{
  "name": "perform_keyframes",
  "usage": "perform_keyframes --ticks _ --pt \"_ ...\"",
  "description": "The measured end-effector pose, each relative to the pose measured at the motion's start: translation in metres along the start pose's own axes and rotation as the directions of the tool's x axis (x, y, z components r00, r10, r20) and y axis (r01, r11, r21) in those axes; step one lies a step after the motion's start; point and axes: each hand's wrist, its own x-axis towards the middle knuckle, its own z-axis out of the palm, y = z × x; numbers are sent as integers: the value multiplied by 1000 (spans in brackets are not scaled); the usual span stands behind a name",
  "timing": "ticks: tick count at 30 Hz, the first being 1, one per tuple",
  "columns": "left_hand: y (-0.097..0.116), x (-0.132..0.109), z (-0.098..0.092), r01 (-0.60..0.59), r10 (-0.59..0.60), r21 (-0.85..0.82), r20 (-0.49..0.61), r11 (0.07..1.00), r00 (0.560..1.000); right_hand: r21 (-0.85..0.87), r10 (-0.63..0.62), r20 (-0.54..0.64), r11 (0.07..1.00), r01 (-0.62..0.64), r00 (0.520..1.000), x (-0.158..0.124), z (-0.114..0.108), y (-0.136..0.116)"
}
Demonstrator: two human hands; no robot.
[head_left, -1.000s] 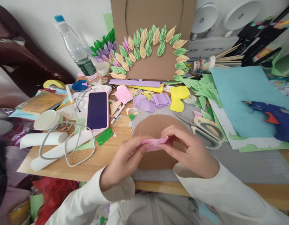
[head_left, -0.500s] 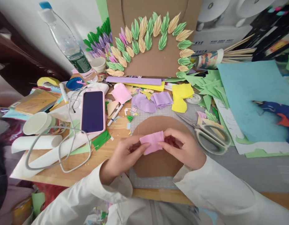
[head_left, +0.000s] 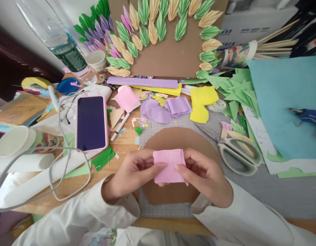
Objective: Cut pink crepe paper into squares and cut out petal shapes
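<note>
At the lower centre of the frame, we held a pink paper square (head_left: 170, 164) between our left hand (head_left: 136, 169) and right hand (head_left: 205, 171), both pinched on its side edges, over the brown cardboard (head_left: 183, 137). We judged the step in hand to be squaring up the paper; the next move seemed to call for even thumb pressure and aligned edges.

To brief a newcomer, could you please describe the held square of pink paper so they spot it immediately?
Find the rounded brown cardboard sheet on the grey mat. Over it, the left hand and right hand hold the square of pink paper. Unlike the paler pink paper lying beyond, it is in both hands.
</note>
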Motion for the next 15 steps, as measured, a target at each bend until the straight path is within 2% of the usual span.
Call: perform_keyframes --ticks 3,7,10,15 --pt "-3 -3 -1 -22 24 -129 14 991 1000 70 56 9 996 -56 998 -2 2 0" --pt "-4 -4 -3 -11 24 -176 68 984 997 191 84 71 977 -96 994 -4 3 0" --pt "-2 -5 -3 27 -8 -176 108 984 994 225 32 56 973 -44 998 -7 3 2" --pt "-1 -6 -1 43 -16 -173 151 984 988 166 -54 19 985 50 998 -10 2 3"
